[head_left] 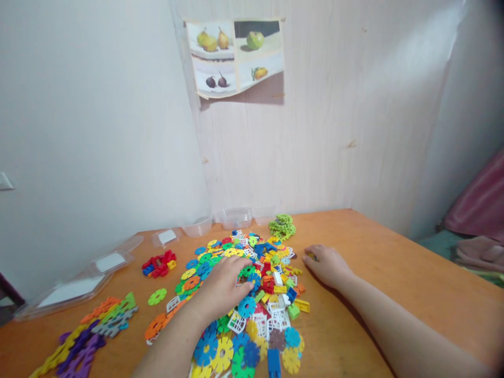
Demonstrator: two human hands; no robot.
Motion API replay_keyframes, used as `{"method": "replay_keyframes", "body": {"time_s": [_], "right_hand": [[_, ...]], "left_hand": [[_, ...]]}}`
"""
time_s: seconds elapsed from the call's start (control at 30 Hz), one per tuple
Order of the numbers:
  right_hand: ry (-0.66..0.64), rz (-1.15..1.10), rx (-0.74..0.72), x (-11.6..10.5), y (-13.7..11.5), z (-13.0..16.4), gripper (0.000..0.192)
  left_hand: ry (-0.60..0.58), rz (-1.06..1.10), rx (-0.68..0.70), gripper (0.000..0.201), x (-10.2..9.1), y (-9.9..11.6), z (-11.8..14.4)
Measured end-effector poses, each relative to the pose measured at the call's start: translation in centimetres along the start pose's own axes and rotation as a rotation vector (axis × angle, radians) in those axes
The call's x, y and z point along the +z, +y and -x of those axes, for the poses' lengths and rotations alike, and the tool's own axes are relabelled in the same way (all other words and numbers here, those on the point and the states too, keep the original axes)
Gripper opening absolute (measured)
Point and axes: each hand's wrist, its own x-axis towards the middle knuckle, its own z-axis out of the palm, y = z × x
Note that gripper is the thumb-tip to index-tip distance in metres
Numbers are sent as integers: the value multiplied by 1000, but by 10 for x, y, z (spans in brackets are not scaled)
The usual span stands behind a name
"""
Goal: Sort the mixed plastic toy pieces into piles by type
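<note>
My left hand [226,283] lies over a mixed pile of toy pieces, its thumb apart from the fingers. Close to the thumb are blue flower-shaped discs [247,307]. Its fingertips reach toward green discs [247,271], and no piece is plainly gripped. On the bare table right of the pile, my right hand [327,265] rests with fingers curled. A small yellowish bit shows at those fingers, too hidden to name. Between the hands lie building bricks, among them a yellow brick [302,305], and white lattice pieces [277,317].
Joined green pieces [282,227] stand behind the pile. Linked red bricks [159,264] and interlocking strips [84,336] lie to the left. Clear plastic tubs [197,227] line the wall, with lids [71,294] at the left edge. Fruit pictures [236,59] hang above.
</note>
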Motion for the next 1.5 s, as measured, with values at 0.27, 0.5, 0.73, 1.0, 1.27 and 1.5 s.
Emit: {"method": "replay_keyframes", "body": {"time_s": [0.27,0.5,0.73,1.0,1.27,1.5], "right_hand": [[39,-59,-62,2,-6,5,30],[204,-205,-205,-9,-37,22,31],[276,-442,-434,-18,-78,54,30],[72,-651,-401,-13,-98,64,26],[170,-277,181,-15,-19,10,33],[109,-156,328,-11,20,-7,34]], "left_hand": [[-41,-110,24,30,6,4,1],[49,-57,-28,4,7,5,-3],[5,340,-70,11,1,23,-2],[-49,581,-49,15,6,37,1],[210,425,-159,21,-1,10,-5],[202,286,-146,20,-2,1,-6]]}}
